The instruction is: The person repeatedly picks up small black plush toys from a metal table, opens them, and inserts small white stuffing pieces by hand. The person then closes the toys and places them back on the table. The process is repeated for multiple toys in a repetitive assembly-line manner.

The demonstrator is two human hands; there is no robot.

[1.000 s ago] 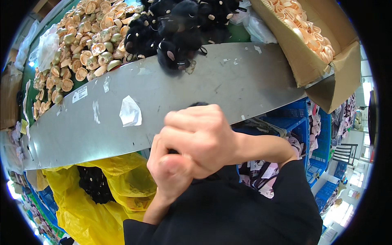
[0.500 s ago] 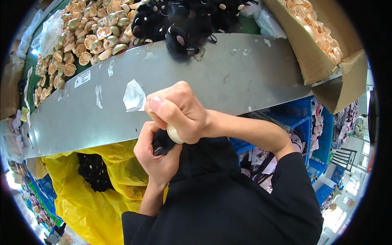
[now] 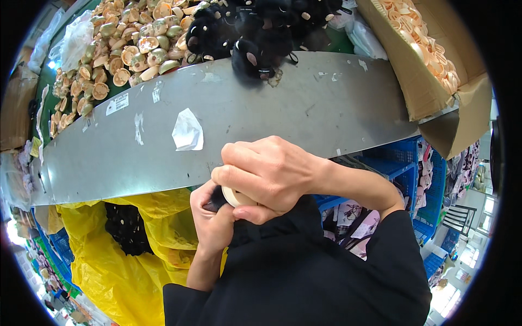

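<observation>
Close to my body, just off the near edge of the metal table, my two hands meet around a small piece. My left hand [image 3: 211, 220] is closed on a black furry piece [image 3: 215, 200], of which only a dark patch shows between thumb and fingers. Over it, my right hand [image 3: 272, 176] curls with fingers and thumb around a cream round plastic part [image 3: 232, 196]. This part sits against the black furry piece. How the two fit together is hidden by my fingers.
On the grey metal table [image 3: 304, 114] lies a scrap of white paper [image 3: 187, 130]. Behind it are heaped cream plastic shells [image 3: 130, 57] and black furry pieces [image 3: 261, 43]. A cardboard box [image 3: 413, 81] holds cream parts. Below are a yellow bag [image 3: 103, 266] and blue crates [image 3: 389, 163].
My right hand has turned from an upright fist to lying across the cream plastic part, moving lower and rightward. My left hand has shifted slightly right. The view has tilted a little.
</observation>
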